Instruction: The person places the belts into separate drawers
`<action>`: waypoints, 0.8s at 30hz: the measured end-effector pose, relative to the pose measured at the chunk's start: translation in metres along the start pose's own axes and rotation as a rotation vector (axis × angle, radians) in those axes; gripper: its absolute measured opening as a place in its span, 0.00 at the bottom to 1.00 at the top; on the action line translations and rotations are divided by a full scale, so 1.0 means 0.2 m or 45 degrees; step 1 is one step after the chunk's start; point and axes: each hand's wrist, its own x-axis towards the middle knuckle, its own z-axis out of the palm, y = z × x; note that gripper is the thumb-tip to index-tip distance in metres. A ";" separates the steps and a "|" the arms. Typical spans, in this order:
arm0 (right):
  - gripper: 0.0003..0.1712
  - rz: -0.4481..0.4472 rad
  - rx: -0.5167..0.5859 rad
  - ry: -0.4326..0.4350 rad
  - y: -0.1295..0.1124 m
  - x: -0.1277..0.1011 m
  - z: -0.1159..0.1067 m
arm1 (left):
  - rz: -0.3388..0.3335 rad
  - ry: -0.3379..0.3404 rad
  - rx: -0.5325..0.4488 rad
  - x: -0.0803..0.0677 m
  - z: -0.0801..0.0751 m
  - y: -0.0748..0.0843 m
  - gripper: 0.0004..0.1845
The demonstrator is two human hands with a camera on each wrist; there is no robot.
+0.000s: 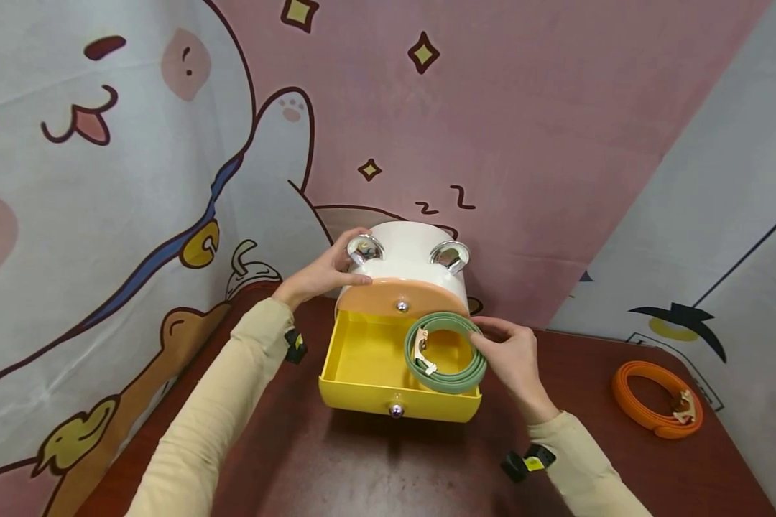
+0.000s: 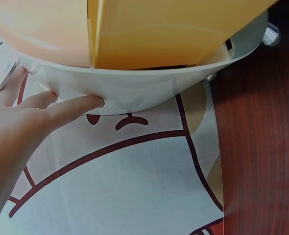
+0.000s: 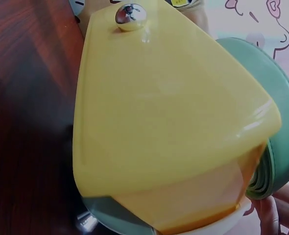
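A white storage box (image 1: 409,251) with two silver ring ears has its yellow drawer (image 1: 368,352) pulled out and a peach drawer (image 1: 375,296) closed above it. My left hand (image 1: 326,271) rests on the box's upper left side near an ear, its fingers spread along the white shell in the left wrist view. In my right hand (image 1: 511,355) is a coiled green belt (image 1: 449,384) with a gold buckle, pinched at its right edge. The coil is over the right part of the yellow drawer. In the right wrist view the drawer front hides part of the green belt (image 3: 281,117).
A coiled orange belt (image 1: 640,406) with a gold buckle lies on the dark red wooden table (image 1: 388,474) at the right. Behind the box hangs a pink and white cartoon cloth (image 1: 524,143), which also runs along the left side.
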 end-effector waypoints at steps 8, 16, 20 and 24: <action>0.12 0.009 -0.030 0.009 -0.01 0.00 0.07 | 0.014 -0.004 0.002 0.00 -0.01 -0.01 0.46; 0.12 -0.020 -0.141 0.028 -0.02 0.00 0.11 | 0.021 -0.009 0.014 0.00 -0.01 -0.01 0.47; 0.13 -0.076 -0.229 0.045 -0.03 -0.01 0.13 | 0.019 -0.007 0.019 -0.01 -0.01 -0.01 0.47; 0.14 -0.155 -0.266 0.032 -0.04 -0.01 0.15 | 0.009 0.001 0.013 -0.01 -0.01 -0.01 0.47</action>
